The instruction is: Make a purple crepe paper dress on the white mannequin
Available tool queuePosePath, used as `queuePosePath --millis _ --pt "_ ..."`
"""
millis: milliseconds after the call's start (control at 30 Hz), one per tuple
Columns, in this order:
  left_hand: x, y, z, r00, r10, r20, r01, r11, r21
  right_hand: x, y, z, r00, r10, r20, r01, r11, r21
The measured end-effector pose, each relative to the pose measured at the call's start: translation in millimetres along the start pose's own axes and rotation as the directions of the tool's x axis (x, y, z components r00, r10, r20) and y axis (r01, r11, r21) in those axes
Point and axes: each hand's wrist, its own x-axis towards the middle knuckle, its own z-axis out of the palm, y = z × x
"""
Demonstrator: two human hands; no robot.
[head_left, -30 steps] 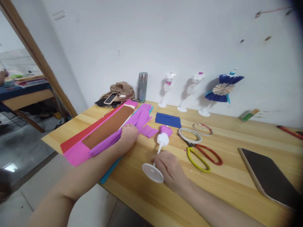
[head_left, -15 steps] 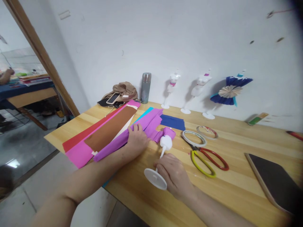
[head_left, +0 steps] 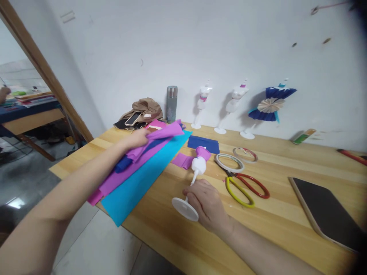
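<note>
My right hand (head_left: 208, 204) is closed round the stem of a small white mannequin stand (head_left: 198, 165), which tilts with its round base toward me. Purple paper (head_left: 203, 152) wraps the mannequin's bust. My left hand (head_left: 140, 138) grips purple crepe paper (head_left: 166, 131), lifted and folded over the pile, though its fingertips are partly hidden. Under it show dark blue paper and a long turquoise sheet (head_left: 143, 183) reaching past the table edge. A small purple piece (head_left: 182, 160) lies left of the mannequin. Scissors (head_left: 243, 187) with yellow and red handles rest to its right.
Rolls of tape (head_left: 229, 162) lie by the scissors, with a folded blue paper (head_left: 203, 144) behind. Three small mannequins (head_left: 271, 105) stand along the wall beside a grey thermos (head_left: 171, 105). A brown cloth (head_left: 147, 109) with a phone is at back left; a dark tablet (head_left: 323, 212) lies right.
My left hand has moved left and away from me, carrying the purple paper over the brown and red sheets and baring the turquoise one. My right hand still holds the mannequin stand.
</note>
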Motion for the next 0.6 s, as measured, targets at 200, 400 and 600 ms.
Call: queuePosePath --millis 200,400,600 --pt "-6 -18 -27.2 0.994 -0.061 -0.094 0.076 0.985 0.157 -1 1 1 1.0 0.01 0.017 -0.01 1.0 0.004" --pt "-44 43 54.7 0.994 0.089 0.069 -0.1 0.979 0.176 -1 1 2 1.0 0.013 0.006 -0.013 1.0 0.024" --pt "-39 58 67.4 0.987 0.09 0.13 -0.115 0.974 0.198 -3 1 1 1.0 -0.007 0.007 0.007 0.999 0.034"
